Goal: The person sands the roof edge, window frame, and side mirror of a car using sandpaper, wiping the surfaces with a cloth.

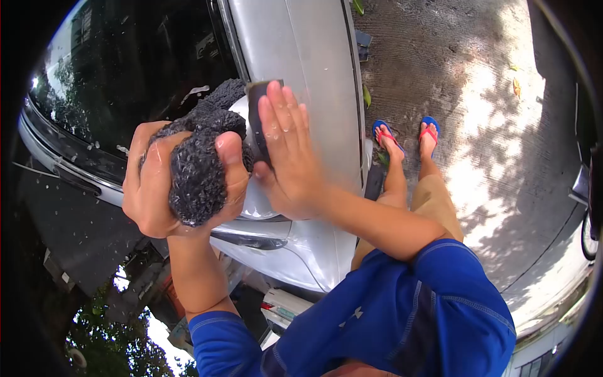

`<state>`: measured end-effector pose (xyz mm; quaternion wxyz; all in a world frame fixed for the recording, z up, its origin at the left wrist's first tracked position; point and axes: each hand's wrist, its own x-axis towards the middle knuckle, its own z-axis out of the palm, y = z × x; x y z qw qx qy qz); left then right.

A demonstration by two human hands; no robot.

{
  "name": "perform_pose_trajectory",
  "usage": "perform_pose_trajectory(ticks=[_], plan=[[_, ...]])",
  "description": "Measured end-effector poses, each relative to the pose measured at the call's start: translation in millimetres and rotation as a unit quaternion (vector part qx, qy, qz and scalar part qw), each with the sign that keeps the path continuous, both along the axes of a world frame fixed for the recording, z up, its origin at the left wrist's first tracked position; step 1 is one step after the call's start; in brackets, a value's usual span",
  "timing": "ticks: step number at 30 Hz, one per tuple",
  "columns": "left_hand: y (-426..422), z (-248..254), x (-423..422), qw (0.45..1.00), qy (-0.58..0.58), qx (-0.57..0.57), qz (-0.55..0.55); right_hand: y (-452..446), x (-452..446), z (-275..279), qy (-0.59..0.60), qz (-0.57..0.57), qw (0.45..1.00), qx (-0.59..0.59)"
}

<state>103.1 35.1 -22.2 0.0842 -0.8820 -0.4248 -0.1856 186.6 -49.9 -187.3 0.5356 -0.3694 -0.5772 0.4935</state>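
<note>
A thick, fluffy dark grey cloth (200,179) is bunched up in my left hand (179,179), whose fingers and thumb are wrapped round it. Part of the cloth drapes over a rounded silver part of the car (304,56). Just to the right is my right hand (292,151), its fingers stretched out and wet. They lie against or close over a flat dark piece (257,116); contact is partly hidden. Water drops show on both hands.
Dark car glass (125,69) with wet spots fills the upper left. My feet in blue and red flip-flops (384,131) stand on the concrete ground (483,157). A white vehicle (289,305) shows at the bottom, and part of a wheel (588,235) at the right edge.
</note>
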Motion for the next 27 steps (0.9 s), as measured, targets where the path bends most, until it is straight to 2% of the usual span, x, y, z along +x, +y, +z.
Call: perform_pose_trajectory(ticks=[1, 2, 4, 5, 6, 9, 10, 12, 13, 14, 16, 18, 19, 20, 21, 22, 25, 26, 27], plan=[[1, 6, -1, 1.0, -0.012, 0.008, -0.008, -27, -5, 2, 0.001, -0.006, 1.0, 0.017], [1, 11, -4, 0.999, -0.023, 0.02, -0.019, -62, -3, 3, -0.058, 0.064, 0.995, 0.057], [-1, 31, -19, 0.997, 0.04, 0.044, -0.045, -24, 4, 3, -0.077, 0.025, 0.995, 0.049], [1, 45, -39, 0.988, 0.104, 0.099, -0.049, 5, 10, 4, -0.086, 0.009, 0.995, 0.044], [2, 60, -64, 0.975, 0.147, 0.167, -0.012, 39, 14, 9, -0.05, 0.014, 0.998, -0.037], [26, 148, -164, 0.907, 0.225, 0.347, 0.084, -14, 5, 10, 0.005, -0.009, 1.0, 0.008], [36, 183, -197, 0.882, 0.23, 0.395, 0.114, -53, 2, 3, -0.042, 0.046, 0.997, 0.045], [67, 254, -259, 0.854, 0.239, 0.427, 0.174, -21, 6, 4, -0.027, 0.012, 0.999, 0.016], [77, 274, -271, 0.844, 0.225, 0.432, 0.227, 1, 9, 8, -0.02, 0.001, 1.0, -0.002], [75, 268, -276, 0.834, 0.19, 0.419, 0.304, 31, 11, 19, 0.0, -0.002, 0.998, -0.064], [50, 224, -291, 0.798, 0.115, 0.358, 0.471, -5, 6, 22, -0.089, 0.028, 0.995, 0.031], [5, 157, -334, 0.771, 0.028, 0.28, 0.572, -74, -4, 7, -0.144, 0.056, 0.972, 0.177], [-25, 117, -338, 0.781, -0.024, 0.304, 0.545, -67, -1, 4, -0.143, 0.041, 0.972, 0.181], [-56, 92, -326, 0.763, -0.109, 0.283, 0.571, -55, 1, 0, -0.142, 0.024, 0.973, 0.181], [-86, 75, -305, 0.755, -0.102, 0.262, 0.592, -41, 2, -3, -0.142, 0.013, 0.973, 0.181], [-117, 58, -293, 0.734, -0.083, 0.236, 0.631, -2, 15, 13, -0.137, 0.01, 0.985, 0.104], [-198, 8, -243, 0.718, -0.102, 0.16, 0.669, 14, 9, 25, -0.058, -0.029, 0.998, 0.024], [-224, -10, -230, 0.698, -0.107, 0.138, 0.695, -11, 15, 29, -0.113, 0.015, 0.988, 0.1], [-246, -28, -211, 0.686, -0.163, 0.103, 0.702, -15, 15, 18, -0.124, 0.032, 0.98, 0.155]])
